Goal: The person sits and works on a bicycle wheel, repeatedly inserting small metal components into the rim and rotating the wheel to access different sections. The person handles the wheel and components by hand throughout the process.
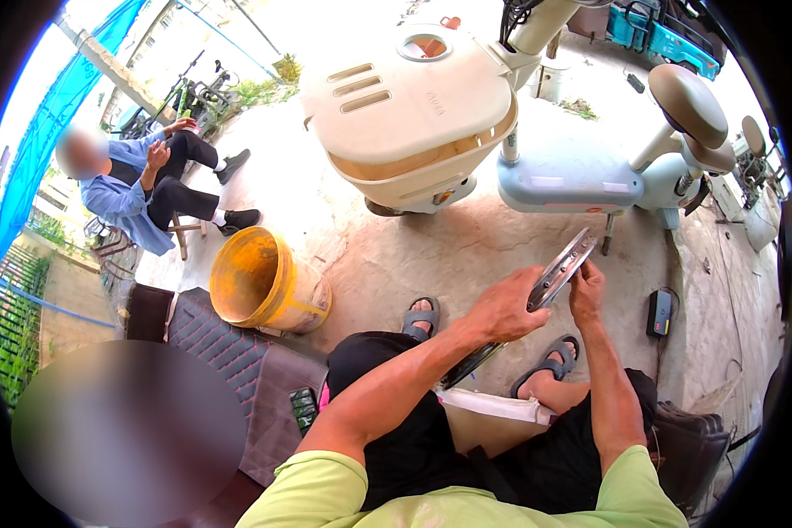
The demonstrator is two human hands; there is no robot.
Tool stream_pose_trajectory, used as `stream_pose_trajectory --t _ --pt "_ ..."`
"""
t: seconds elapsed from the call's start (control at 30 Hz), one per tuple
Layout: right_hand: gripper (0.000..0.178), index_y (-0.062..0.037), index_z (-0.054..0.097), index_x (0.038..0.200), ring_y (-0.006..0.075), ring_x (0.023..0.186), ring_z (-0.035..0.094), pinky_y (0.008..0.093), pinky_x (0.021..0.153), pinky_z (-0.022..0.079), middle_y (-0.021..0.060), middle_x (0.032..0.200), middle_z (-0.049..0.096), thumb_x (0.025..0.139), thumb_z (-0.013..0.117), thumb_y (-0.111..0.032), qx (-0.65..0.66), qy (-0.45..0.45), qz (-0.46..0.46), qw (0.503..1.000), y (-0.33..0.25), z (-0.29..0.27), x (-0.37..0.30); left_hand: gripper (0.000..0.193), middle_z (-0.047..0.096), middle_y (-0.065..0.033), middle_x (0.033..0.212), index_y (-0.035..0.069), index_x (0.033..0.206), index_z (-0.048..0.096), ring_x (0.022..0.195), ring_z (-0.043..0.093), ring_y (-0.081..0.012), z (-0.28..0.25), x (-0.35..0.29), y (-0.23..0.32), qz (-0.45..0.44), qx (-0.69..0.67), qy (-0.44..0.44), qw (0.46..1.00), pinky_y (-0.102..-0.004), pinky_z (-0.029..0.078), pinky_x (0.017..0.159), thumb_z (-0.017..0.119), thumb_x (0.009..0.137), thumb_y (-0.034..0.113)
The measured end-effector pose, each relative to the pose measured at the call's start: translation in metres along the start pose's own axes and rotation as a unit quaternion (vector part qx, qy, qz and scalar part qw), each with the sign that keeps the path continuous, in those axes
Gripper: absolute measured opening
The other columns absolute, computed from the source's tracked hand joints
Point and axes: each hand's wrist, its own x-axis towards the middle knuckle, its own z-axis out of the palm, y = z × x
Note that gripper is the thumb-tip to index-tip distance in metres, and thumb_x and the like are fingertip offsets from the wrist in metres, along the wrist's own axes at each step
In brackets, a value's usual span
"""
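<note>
A long, narrow, shiny metal piece slants across the space in front of my knees, its dark lower end dipping toward my lap. What kind of part it is I cannot make out. My left hand is wrapped round its middle. Near the upper end, my right hand has its fingers closed against the edge of the same piece. A pale strip of material lies between my legs, below the piece.
An electric scooter's cream basket and grey-blue footboard stand ahead. Left are a yellow-stained bucket, a quilted seat, a phone and a seated person. A black box lies right. The lower left is blurred.
</note>
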Motion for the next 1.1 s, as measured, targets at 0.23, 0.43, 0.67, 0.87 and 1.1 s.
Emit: stream_pose_trajectory --t 0.23,0.43,0.67,0.87,1.1 --pt "0.018 0.0008 0.07 0.107 0.0114 0.085 0.061 0.0278 0.077 0.05 0.0006 0.093 0.069 0.099 0.061 -0.013 -0.173 0.027 -0.057 0.983 0.005 -0.003 -0.001 0.06 0.061 -0.0255 0.119 0.002 0.134 0.05 0.11 0.06 -0.0435 0.01 -0.001 -0.012 0.041 -0.02 0.022 0.999 -0.0485 0.048 0.096 0.068 0.082 0.025" --pt "0.02 0.0023 0.068 0.106 0.0105 0.082 0.059 0.0291 0.073 0.049 0.0028 0.09 0.067 0.1 0.061 -0.016 -0.168 0.046 -0.068 0.982 -0.009 0.007 -0.005 0.062 0.058 -0.0255 0.125 0.003 0.135 0.047 0.118 0.057 -0.043 0.009 -0.004 -0.01 0.046 -0.017 0.025 0.998 -0.0483 0.047 0.101 0.067 0.082 0.025" --pt "0.023 0.0035 0.067 0.104 0.0106 0.079 0.056 0.029 0.071 0.047 0.0034 0.086 0.066 0.101 0.061 -0.018 -0.167 0.052 -0.069 0.982 -0.013 0.013 -0.004 0.065 0.057 -0.0244 0.126 0.004 0.138 0.045 0.118 0.057 -0.0428 0.004 -0.007 -0.002 0.017 -0.004 0.007 1.0 -0.0492 0.047 0.1 0.069 0.082 0.027" --pt "0.021 0.0039 0.069 0.104 0.0127 0.08 0.06 0.0311 0.073 0.049 0.0054 0.086 0.067 0.101 0.059 -0.014 -0.204 0.044 -0.089 0.974 -0.03 0.022 -0.02 0.067 0.056 -0.0243 0.127 0.004 0.14 0.044 0.12 0.056 -0.0431 0.007 -0.007 -0.001 0.032 0.011 0.015 0.999 -0.0496 0.047 0.101 0.068 0.081 0.026" --pt "0.019 0.0046 0.071 0.106 0.029 0.095 0.07 0.0358 0.083 0.053 0.0167 0.103 0.072 0.094 0.059 -0.004 -0.271 -0.035 -0.153 0.95 -0.054 0.036 -0.038 0.069 0.054 -0.0254 0.127 0.002 0.141 0.042 0.12 0.054 -0.0451 0.018 -0.003 -0.01 0.081 0.003 0.094 0.992 -0.0512 0.046 0.102 0.068 0.08 0.021"
